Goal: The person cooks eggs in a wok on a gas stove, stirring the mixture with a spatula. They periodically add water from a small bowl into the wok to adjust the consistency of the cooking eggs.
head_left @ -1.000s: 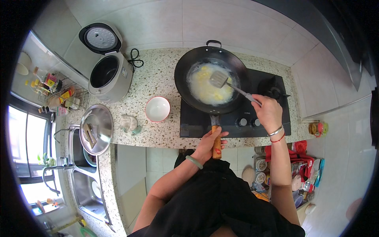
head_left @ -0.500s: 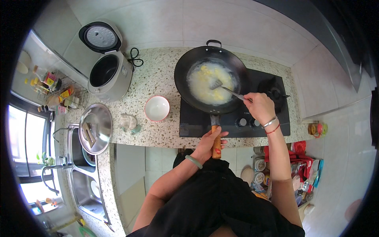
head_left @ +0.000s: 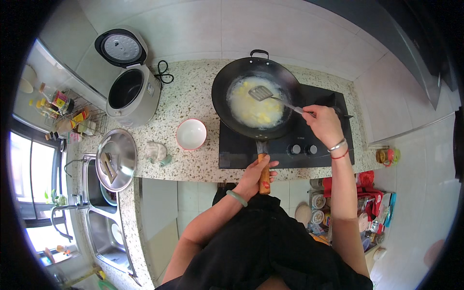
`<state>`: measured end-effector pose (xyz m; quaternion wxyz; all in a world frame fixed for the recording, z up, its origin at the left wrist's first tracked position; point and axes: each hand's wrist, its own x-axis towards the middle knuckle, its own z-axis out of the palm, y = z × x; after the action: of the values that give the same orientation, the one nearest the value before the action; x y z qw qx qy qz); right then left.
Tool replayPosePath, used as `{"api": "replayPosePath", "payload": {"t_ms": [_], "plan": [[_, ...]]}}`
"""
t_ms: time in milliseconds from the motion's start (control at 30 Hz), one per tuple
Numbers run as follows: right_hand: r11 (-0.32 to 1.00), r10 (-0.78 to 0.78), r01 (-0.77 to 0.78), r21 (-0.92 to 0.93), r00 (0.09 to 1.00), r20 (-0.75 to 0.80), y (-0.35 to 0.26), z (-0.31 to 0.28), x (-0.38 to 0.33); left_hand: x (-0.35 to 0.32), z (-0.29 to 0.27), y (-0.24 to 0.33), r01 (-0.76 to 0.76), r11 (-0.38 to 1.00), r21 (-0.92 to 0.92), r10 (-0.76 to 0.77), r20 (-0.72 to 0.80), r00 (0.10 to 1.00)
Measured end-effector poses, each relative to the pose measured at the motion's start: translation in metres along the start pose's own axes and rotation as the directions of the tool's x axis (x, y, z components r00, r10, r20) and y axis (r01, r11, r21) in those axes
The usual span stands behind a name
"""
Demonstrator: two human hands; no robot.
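Metal spatula (head_left: 262, 93), gripped in the right hand (head_left: 323, 124), has moved leftward across the wok (head_left: 227, 82); left hand (head_left: 253, 174) grips its handle.

Packaging only: small bottles and jars with yellow and red labels (head_left: 67, 108) crowd the wire rack far left by my window. Red and blue bags and packets (head_left: 374, 205) stacked on the floor at my right. No screens or signs.
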<state>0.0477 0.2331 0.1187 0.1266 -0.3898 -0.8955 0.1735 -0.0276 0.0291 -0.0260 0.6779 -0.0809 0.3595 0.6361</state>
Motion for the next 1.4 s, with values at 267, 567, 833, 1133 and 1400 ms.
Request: {"api": "replayPosePath", "payload": {"t_ms": [267, 567, 833, 1133, 1400], "plan": [[0.993, -0.048, 0.05, -0.109, 0.999, 0.025, -0.004, 0.029, 0.011, 0.002, -0.003, -0.004, -0.029, 0.999, -0.014, 0.03, 0.048, 0.998], [0.942, -0.242, 0.201, -0.267, 0.962, -0.127, -0.003, 0.01, -0.025, 0.002, -0.003, -0.003, -0.023, 1.0, -0.014, 0.024, 0.034, 0.999], [0.897, -0.378, 0.271, -0.35, 0.881, -0.285, 0.018, 0.017, -0.06, -0.002, 0.003, 0.001, 0.003, 1.0, 0.01, -0.003, -0.011, 1.0], [0.984, -0.135, 0.106, -0.145, 0.969, -0.209, 0.011, -0.015, -0.087, -0.001, 0.002, 0.0, -0.004, 1.0, 0.018, 0.004, -0.025, 1.0], [0.934, -0.056, 0.028, -0.357, 0.996, -0.068, -0.012, -0.074, -0.065, 0.0, -0.002, -0.003, -0.016, 1.0, 0.021, 0.015, 0.007, 1.0]]}}
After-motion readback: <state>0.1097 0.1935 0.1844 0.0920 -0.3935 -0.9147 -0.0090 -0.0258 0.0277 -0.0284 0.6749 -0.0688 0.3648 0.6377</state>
